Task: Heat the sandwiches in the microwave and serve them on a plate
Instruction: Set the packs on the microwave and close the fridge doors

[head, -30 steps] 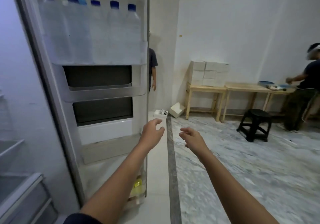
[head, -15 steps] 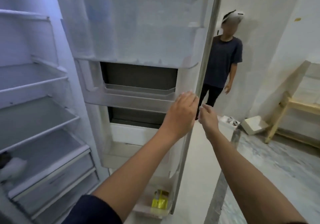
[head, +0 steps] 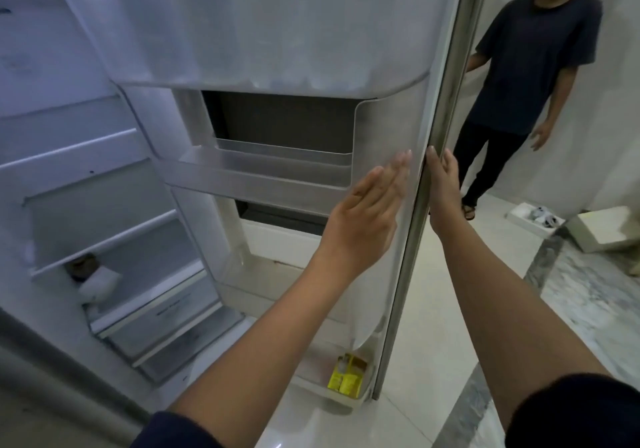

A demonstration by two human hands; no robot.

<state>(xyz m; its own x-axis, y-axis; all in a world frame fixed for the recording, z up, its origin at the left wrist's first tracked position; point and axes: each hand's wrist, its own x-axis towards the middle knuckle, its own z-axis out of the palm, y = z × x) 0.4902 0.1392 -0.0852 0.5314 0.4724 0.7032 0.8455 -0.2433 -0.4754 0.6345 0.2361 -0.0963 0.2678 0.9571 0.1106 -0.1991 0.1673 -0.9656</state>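
The left hand (head: 360,225) lies flat against the inner side of the open fridge door (head: 277,31), its fingers (head: 394,177) straight and pressed together, their tips close to the door's metal edge. The right hand (head: 445,191) is on the other side of that edge, touching it, with its fingers (head: 450,167) straight and pointing up; how the ones behind the edge lie I cannot tell. Neither hand holds anything. Far left of the left fingers and lower, a blurred dark-and-white bundle (head: 90,274) lies on a fridge shelf (head: 114,239); whether it is the sandwiches is too unclear to say. Just left of the left fingers is a door rack (head: 263,184) with a dark recess above it. Well below both hands, a yellow packet (head: 348,376) stands in the door's bottom tray (head: 332,392). Beyond the right fingers, to their right, a person (head: 526,66) in a dark shirt stands on the floor (head: 450,309), with a white box (head: 595,232) farther right.
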